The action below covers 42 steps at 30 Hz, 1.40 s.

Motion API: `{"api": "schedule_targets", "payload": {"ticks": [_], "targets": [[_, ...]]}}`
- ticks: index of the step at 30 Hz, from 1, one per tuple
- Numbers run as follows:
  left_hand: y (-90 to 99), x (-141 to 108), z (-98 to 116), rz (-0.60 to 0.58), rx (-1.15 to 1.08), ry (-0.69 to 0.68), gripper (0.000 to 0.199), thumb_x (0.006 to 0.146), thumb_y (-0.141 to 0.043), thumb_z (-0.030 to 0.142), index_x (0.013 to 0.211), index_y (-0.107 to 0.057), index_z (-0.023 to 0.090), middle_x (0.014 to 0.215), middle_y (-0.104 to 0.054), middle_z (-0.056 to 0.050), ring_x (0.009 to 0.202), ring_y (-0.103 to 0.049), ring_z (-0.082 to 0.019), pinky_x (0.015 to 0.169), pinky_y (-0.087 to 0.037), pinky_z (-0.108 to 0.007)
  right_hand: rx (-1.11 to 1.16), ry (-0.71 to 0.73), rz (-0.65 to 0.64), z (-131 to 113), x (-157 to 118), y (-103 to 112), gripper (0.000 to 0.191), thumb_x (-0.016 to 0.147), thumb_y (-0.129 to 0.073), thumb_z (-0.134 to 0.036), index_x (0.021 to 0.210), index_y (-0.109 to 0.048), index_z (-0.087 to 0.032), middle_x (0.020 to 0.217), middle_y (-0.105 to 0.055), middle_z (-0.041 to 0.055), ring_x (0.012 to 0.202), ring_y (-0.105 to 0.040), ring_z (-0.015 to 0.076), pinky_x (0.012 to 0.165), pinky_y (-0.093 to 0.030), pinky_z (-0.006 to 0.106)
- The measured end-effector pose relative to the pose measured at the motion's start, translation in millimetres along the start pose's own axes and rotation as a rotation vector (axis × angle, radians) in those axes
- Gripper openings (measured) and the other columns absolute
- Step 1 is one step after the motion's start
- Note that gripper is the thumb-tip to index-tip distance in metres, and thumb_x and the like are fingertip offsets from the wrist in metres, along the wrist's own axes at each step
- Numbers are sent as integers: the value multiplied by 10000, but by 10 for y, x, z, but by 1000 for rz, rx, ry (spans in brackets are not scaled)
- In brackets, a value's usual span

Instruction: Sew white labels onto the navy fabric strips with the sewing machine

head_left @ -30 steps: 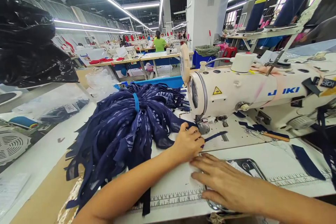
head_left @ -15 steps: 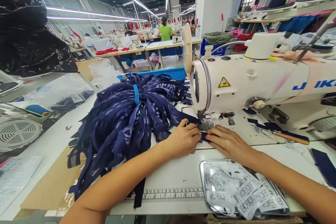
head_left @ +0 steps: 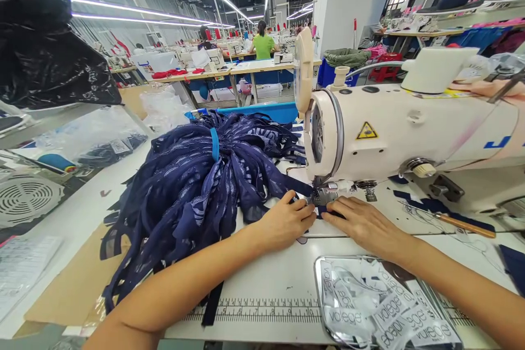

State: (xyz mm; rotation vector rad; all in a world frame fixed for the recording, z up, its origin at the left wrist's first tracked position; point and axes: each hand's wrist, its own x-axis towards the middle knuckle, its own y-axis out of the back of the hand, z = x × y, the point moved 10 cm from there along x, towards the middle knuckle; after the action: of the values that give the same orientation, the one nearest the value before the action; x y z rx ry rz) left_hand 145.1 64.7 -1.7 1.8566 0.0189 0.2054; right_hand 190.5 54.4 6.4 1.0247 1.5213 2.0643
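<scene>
Stretching from the edge of a big bundle to the presser foot [head_left: 322, 197] is a navy fabric strip [head_left: 298, 185], with a little dark fabric also showing between the hands. Left hand [head_left: 287, 221] is palm down, fingers curled, fingertips right by the foot; right hand [head_left: 361, 223] comes in flatter, fingers longer and close together, tips on the dark fabric just in front of the foot. Both are only partly closed, and honestly I can't tell if either one is pinching the fabric or just pressing it. The forearms angle in from the two lower corners like a wide V.

The bundle [head_left: 205, 191] is a floppy mop of navy strips, some kinda sheer, some with paler stitched bands, cinched by a bright blue tie [head_left: 215, 144]. Smooth cream sewing machine [head_left: 389, 158] hangs over the work, so headroom's tight there, and the bundle crowds the left hand's side. White tabletop [head_left: 270, 273] shows between the forearms, down to printed ruler marks [head_left: 262, 310] near the front edge. A shiny round-cornered tray [head_left: 318, 284] full of "valege" labels sits below the right forearm, and a wooden-handled tool [head_left: 465, 225] lies farther right.
</scene>
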Motion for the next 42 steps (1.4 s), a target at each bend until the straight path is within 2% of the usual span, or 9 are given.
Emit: {"api": "schedule_targets", "payload": {"ticks": [6, 10, 19, 27, 35, 42], "targets": [[-29, 2, -112, -30, -61, 111, 326, 824, -429, 159, 1143, -491, 133, 1164, -533, -128, 1035, -499, -227, 866, -320, -372, -2, 21, -21, 14, 12, -41, 285, 814, -376, -25, 992, -571, -132, 986, -586, 110, 864, -536, 205, 707, -482, 345], [-52, 17, -172, -61, -58, 196, 333, 817, -451, 180, 1147, -493, 173, 1130, -550, -127, 1017, -512, -244, 876, -318, -412, -33, 7, -17, 76, -2, -84, 277, 803, -409, -33, 996, -570, -147, 1007, -593, 101, 885, -544, 212, 708, -495, 348], [-41, 15, -153, -103, 41, 283, 381, 818, -475, 210, 1198, -461, 184, 1126, -539, -151, 1048, -483, -279, 924, -265, -513, -58, 6, 64, 105, -29, -63, 331, 760, -407, 5, 999, -576, -149, 1024, -607, 100, 889, -558, 216, 651, -514, 326], [-23, 13, -145, -114, 52, 291, 399, 824, -455, 169, 1222, -446, 182, 1131, -535, -157, 1071, -474, -270, 963, -221, -543, -60, -13, 66, 119, -28, -49, 324, 771, -404, -8, 998, -575, -161, 1009, -611, 91, 874, -559, 199, 655, -509, 316], [-34, 3, -149, -107, 21, 286, 401, 823, -443, 172, 1224, -447, 181, 1144, -527, -165, 1075, -477, -279, 953, -239, -574, -41, -3, 72, 118, -24, -29, 327, 782, -393, -3, 1005, -582, -148, 1013, -617, 105, 885, -567, 213, 621, -517, 324], [-79, -5, -199, -95, -17, 330, 400, 819, -449, 174, 1219, -453, 187, 1156, -517, -156, 1117, -447, -281, 957, -227, -603, -91, -18, 57, 171, -29, -64, 407, 747, -390, 23, 1056, -570, -171, 1059, -621, 80, 891, -582, 194, 560, -515, 273]]}}
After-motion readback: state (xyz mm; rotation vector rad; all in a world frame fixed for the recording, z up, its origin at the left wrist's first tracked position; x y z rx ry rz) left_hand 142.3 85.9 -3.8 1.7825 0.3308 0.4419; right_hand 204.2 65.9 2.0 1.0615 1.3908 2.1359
